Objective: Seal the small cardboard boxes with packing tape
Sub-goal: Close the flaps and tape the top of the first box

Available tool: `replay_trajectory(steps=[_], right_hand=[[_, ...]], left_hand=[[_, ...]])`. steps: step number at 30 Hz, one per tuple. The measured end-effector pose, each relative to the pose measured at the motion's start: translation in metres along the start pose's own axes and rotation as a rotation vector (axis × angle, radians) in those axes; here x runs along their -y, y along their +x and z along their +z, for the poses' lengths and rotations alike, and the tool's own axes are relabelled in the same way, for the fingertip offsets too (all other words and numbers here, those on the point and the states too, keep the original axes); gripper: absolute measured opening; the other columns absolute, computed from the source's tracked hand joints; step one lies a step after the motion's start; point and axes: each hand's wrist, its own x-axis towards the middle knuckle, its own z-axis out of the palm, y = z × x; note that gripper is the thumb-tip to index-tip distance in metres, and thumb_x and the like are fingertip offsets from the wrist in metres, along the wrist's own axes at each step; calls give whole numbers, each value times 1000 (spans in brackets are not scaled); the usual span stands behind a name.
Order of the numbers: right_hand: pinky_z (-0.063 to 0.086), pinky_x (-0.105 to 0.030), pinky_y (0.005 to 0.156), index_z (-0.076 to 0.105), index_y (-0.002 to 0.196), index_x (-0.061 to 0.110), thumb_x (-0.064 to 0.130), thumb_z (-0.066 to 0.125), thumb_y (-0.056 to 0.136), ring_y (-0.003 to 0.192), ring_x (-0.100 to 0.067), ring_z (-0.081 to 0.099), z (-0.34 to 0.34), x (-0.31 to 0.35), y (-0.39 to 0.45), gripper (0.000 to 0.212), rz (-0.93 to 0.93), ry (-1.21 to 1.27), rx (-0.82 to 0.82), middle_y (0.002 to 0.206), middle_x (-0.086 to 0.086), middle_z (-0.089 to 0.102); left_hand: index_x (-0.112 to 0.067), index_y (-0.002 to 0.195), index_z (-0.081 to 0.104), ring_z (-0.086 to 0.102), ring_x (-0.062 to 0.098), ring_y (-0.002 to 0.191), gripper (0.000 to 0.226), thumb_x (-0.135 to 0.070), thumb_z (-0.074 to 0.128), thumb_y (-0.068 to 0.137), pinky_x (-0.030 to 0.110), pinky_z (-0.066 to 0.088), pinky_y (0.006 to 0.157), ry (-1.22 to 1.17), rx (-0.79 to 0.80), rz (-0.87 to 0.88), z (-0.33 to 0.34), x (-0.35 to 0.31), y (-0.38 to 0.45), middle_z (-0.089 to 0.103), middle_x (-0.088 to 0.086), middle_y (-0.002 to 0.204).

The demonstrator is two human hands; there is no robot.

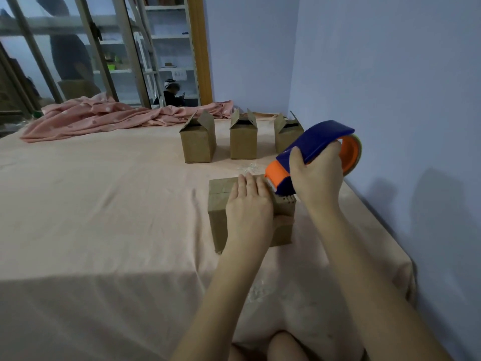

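A small cardboard box [220,204] lies on the pink bed sheet in front of me, flaps closed. My left hand [247,204] presses flat on its top with straight fingers. My right hand [316,175] grips a blue and orange tape dispenser [312,149], its orange front end down on the box top beside my left fingertips. Three more small boxes [198,142] [243,142] [286,138] stand in a row further back with their top flaps up.
A crumpled pink blanket [99,117] lies at the far left of the bed. Blue walls [390,100] close off the right side and the back. A mirror or glass door [104,48] stands behind the bed. The bed's right edge [385,225] runs close to the wall.
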Motion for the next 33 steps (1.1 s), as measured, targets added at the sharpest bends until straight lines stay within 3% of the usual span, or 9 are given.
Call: replay_trajectory(steps=[3,8,14,22,25,33], right_hand=[[56,-27,74,37,128,7,25,66,84,99,-17,60,1,0,0,55,58,65,-44,119,-7,58],[48,-14,61,43,122,10,19,67,81,80,-6,59,-1,1,6,49,190,312,-121,100,8,56],[57,-24,67,45,122,11,15,70,77,94,-18,64,-5,-6,13,51,362,499,-156,110,-4,63],[51,-17,56,48,110,14,13,70,77,85,-15,66,-5,3,24,40,414,601,-217,97,2,63],[54,-20,61,43,107,21,17,70,79,88,-15,64,-4,6,26,40,383,547,-211,103,3,62],[48,-13,52,48,103,16,13,69,77,78,-11,65,-8,0,24,34,382,595,-285,89,6,61]], left_hand=[[-4,149,10,8,29,145,91,-60,49,89,37,10,117,1,26,-5,-1,1,2,10,18,157],[-1,149,12,9,29,145,100,-68,47,83,37,10,117,-2,29,-6,-1,2,0,11,19,156],[-2,149,11,9,28,146,102,-69,48,81,36,9,117,-26,3,-6,-1,3,-1,12,18,157],[-2,149,12,11,27,145,105,-70,51,78,35,11,116,-54,-23,-10,-2,4,-2,14,16,157],[-2,149,13,12,27,145,106,-70,51,78,34,12,116,-56,-17,-11,-2,4,-2,14,16,157],[-2,149,11,11,27,145,104,-70,49,80,35,12,116,-30,-27,-1,-2,1,-4,12,17,157]])
